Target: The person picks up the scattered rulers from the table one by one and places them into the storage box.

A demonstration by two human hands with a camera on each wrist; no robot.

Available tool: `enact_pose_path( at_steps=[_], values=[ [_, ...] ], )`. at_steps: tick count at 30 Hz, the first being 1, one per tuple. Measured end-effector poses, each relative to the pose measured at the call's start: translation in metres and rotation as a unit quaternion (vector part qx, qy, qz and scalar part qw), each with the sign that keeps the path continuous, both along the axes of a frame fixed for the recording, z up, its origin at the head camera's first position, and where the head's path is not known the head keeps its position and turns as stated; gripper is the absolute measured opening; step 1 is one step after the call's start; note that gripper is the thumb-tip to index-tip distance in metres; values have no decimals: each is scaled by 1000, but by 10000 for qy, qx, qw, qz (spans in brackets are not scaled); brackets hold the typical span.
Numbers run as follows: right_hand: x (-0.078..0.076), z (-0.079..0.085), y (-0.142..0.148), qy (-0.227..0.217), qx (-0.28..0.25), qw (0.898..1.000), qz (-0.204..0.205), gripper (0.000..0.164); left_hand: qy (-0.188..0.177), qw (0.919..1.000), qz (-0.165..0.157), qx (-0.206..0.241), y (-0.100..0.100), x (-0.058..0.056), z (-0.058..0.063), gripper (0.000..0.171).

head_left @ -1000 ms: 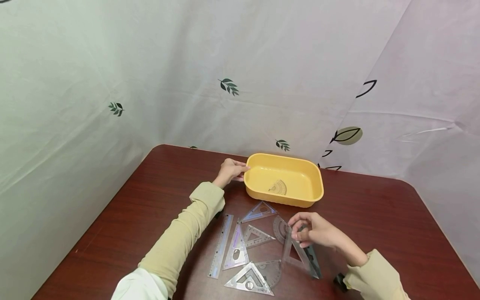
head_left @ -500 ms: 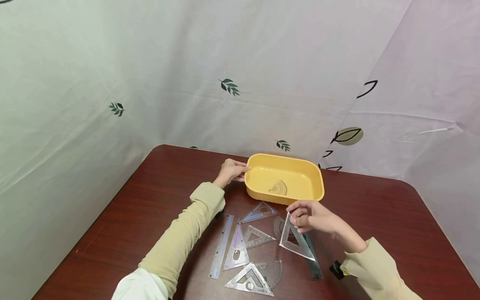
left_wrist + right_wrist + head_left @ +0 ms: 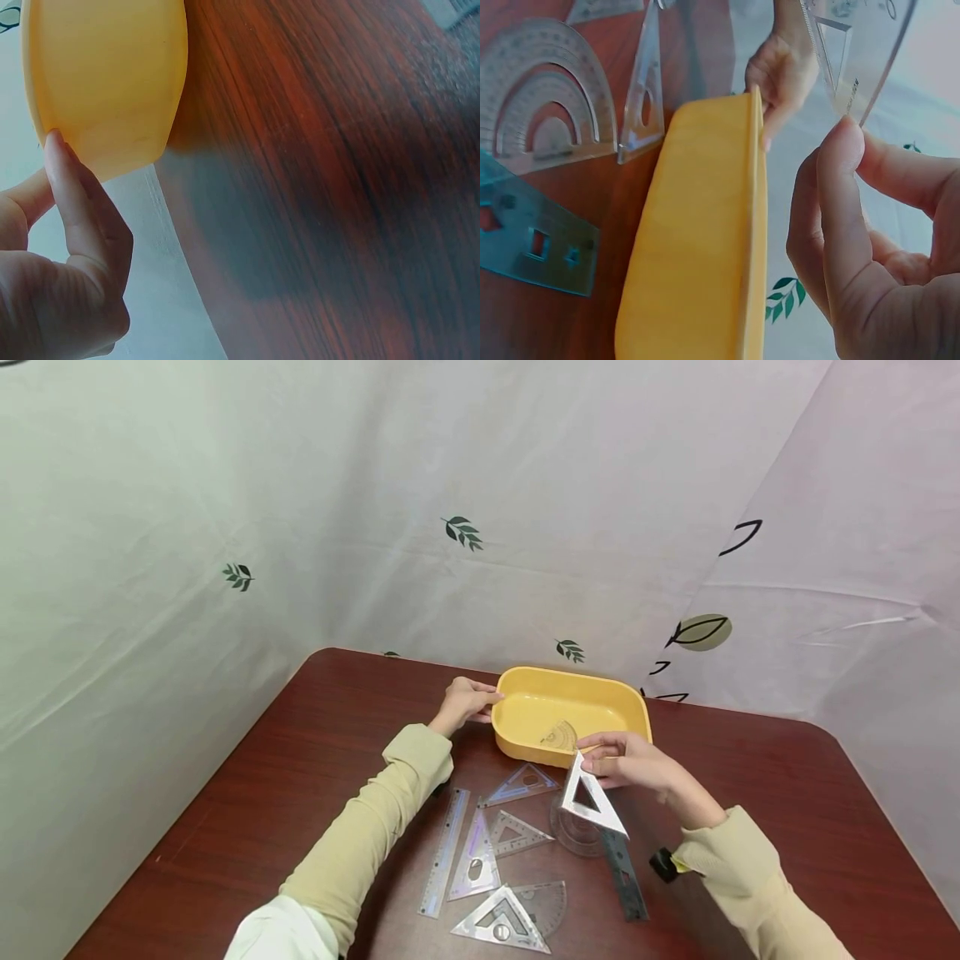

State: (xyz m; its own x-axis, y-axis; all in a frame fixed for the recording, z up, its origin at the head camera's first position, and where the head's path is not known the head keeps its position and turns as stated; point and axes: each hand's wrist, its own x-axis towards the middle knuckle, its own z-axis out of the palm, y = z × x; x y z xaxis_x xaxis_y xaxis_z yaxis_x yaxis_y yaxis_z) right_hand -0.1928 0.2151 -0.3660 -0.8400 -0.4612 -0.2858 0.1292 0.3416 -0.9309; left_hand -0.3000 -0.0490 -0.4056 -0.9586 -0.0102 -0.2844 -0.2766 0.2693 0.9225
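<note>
A clear triangular set square [image 3: 594, 816], with a triangular cut-out and small dark lettering near one corner, hangs tilted in the air, that corner pinched in the right hand [image 3: 633, 767], just in front of the yellow tub [image 3: 525, 714]. The tub, oblong with rounded corners, stands upright on the tabletop [image 3: 360, 710], its left rim gripped by the left hand [image 3: 463, 700].

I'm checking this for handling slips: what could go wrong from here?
The right hand pinches the clear triangle at one corner only, so it might swing or slip.

In the head view, the triangle overlaps the protractor and dark ruler; if dropped, it might knock them.

The left hand holds the yellow bin at one end, so a bump from the right hand might turn it.
</note>
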Motion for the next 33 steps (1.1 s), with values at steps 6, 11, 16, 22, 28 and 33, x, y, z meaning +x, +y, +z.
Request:
enact_pose_path(
  at_steps=[6, 11, 16, 22, 28, 33],
  values=[
    [-15, 2, -3, -147, -100, 9993, -320, 54, 67, 10000, -9, -51, 1, 1, 1, 27],
    [-27, 3, -7, -89, 4, 9990, -428, 53, 62, 10000, -2, -10, 2, 1, 1, 27],
    [-38, 5, -9, -43, -5, 9984, -558, 52, 42, 10000, 37, 37, 3, 1, 1, 26],
    [-49, 5, -9, 28, -3, 9973, -732, 54, 40, 10000, 59, 26, 3, 0, 0, 26],
    [-56, 5, -6, 104, -46, 9958, -908, 53, -8, 10000, 84, 4, 3, -1, 0, 26],
    [-64, 5, -7, 44, -129, 9934, -1136, 53, -29, 9999, 90, -41, 2, -1, 0, 27]
  ],
)
